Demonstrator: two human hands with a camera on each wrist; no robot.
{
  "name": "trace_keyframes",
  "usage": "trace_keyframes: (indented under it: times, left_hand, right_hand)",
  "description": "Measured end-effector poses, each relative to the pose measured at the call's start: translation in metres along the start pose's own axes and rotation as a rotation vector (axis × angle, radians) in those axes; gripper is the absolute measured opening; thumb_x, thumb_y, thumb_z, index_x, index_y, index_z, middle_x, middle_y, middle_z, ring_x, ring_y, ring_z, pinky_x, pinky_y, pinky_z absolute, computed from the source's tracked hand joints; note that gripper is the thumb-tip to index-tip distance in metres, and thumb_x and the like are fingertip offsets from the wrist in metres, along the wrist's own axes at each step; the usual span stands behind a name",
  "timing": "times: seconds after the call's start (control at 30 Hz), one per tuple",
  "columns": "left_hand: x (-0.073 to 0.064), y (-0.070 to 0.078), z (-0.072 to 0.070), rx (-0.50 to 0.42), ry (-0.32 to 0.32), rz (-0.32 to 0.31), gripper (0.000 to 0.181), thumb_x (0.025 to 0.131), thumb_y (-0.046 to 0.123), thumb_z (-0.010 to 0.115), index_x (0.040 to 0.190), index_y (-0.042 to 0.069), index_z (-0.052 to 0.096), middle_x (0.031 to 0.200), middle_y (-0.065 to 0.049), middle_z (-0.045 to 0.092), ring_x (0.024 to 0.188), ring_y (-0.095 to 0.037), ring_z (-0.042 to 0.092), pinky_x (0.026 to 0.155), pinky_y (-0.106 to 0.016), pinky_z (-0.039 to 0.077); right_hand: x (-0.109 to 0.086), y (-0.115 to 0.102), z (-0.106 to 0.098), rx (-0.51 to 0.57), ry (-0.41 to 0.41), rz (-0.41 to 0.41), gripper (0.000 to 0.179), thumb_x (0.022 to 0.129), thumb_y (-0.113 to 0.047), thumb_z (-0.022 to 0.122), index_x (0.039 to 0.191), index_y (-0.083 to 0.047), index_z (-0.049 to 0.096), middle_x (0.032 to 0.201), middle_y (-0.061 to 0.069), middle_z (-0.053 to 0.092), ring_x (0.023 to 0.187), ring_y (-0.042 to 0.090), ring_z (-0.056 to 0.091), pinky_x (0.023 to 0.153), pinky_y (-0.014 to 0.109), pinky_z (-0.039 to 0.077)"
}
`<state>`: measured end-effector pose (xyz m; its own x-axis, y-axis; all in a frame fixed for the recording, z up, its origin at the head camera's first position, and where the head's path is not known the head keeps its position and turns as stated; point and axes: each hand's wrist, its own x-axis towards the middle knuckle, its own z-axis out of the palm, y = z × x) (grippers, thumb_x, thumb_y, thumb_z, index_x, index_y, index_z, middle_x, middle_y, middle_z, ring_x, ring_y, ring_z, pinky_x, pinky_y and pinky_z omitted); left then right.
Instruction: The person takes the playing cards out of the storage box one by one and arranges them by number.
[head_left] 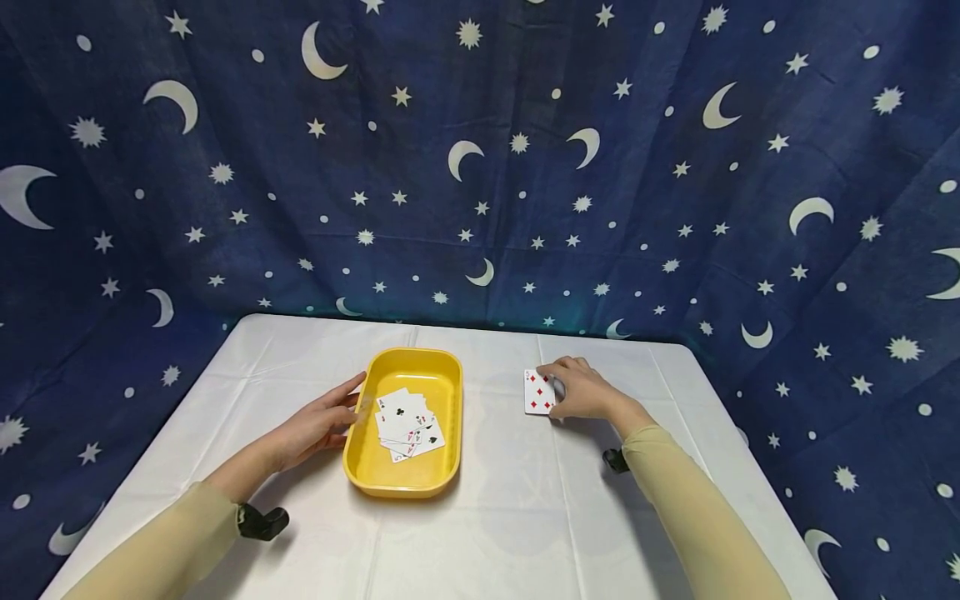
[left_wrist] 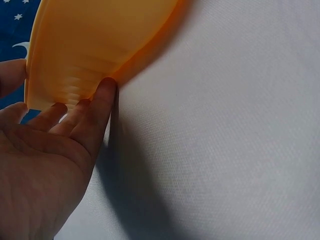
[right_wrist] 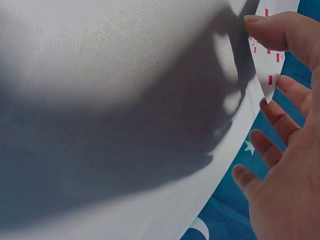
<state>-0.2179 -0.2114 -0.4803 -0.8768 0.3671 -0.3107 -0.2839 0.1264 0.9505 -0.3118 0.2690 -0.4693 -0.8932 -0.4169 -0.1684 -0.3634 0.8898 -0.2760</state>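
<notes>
A yellow tray (head_left: 402,482) sits left of centre on the table, with several playing cards (head_left: 411,425) loosely piled face up inside. My left hand (head_left: 318,425) rests against the tray's left side. In the left wrist view, its extended fingers (left_wrist: 104,92) touch the outer wall (left_wrist: 100,40). To the right of the tray, my right hand (head_left: 585,390) pinches a playing card (head_left: 537,393) with red diamonds, face up. In the right wrist view, the thumb lies at one edge of this card (right_wrist: 268,60) and fingertips meet the opposite edge; the other fingers spread loosely.
A white cloth (head_left: 498,517) covers the table, with its far edge just beyond the tray. Behind hangs a dark blue curtain (head_left: 420,167) with moons and stars. A black wrist device (head_left: 262,523) sits under the left sleeve, another (head_left: 615,460) under the right.
</notes>
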Motion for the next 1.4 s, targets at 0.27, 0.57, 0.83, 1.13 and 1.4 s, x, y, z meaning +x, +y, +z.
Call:
trace_keyframes:
  times: [0.27,0.57,0.83,1.13,1.4]
  left_hand:
    - [-0.0009,0.0,-0.0006,-0.006,-0.002,0.0,0.076,0.104,0.015,0.052,0.166,0.028,0.011,0.168,-0.02,0.016,0.136,-0.038,0.049,0.103,-0.043,0.05]
    - [0.0,0.0001,-0.0012,-0.007,-0.005,0.003,0.075,0.104,0.014,0.051,0.166,0.027,0.012,0.168,-0.02,0.016,0.136,-0.038,0.049,0.103,-0.042,0.05]
    - [0.0,-0.0001,-0.0003,-0.006,-0.001,0.003,0.075,0.104,0.013,0.051,0.166,0.027,0.012,0.168,-0.02,0.017,0.136,-0.038,0.049,0.104,-0.043,0.049]
    - [-0.0005,0.0003,-0.0002,0.003,-0.006,0.005,0.075,0.104,0.014,0.05,0.166,0.028,0.011,0.168,-0.02,0.015,0.136,-0.039,0.049,0.105,-0.044,0.049]
    - [0.0005,-0.0007,-0.0011,-0.001,-0.008,0.005,0.075,0.104,0.014,0.051,0.166,0.028,0.012,0.168,-0.02,0.016,0.138,-0.038,0.047,0.104,-0.044,0.049]
  right_hand:
    - [0.0035,0.0017,0.0016,0.021,-0.056,0.006,0.087,0.076,-0.03,0.085,0.154,-0.026,0.048,0.152,0.011,0.043,0.138,0.034,0.034,0.112,0.059,0.033]
    - [0.0036,0.0008,0.0023,0.043,-0.085,0.017,0.087,0.075,-0.028,0.083,0.154,-0.024,0.047,0.151,0.012,0.042,0.137,0.034,0.034,0.11,0.058,0.036]
    - [0.005,0.001,0.0033,0.07,-0.095,0.011,0.087,0.074,-0.025,0.082,0.154,-0.023,0.048,0.149,0.012,0.042,0.135,0.034,0.034,0.108,0.058,0.037]
    - [0.0043,0.0011,0.0026,0.082,-0.104,0.003,0.088,0.072,-0.022,0.081,0.154,-0.023,0.048,0.148,0.012,0.042,0.135,0.034,0.034,0.106,0.057,0.039]
    - [0.0032,0.0017,0.0019,0.085,-0.1,-0.002,0.093,0.073,-0.023,0.081,0.158,-0.019,0.042,0.152,0.015,0.039,0.137,0.036,0.032,0.107,0.057,0.038]
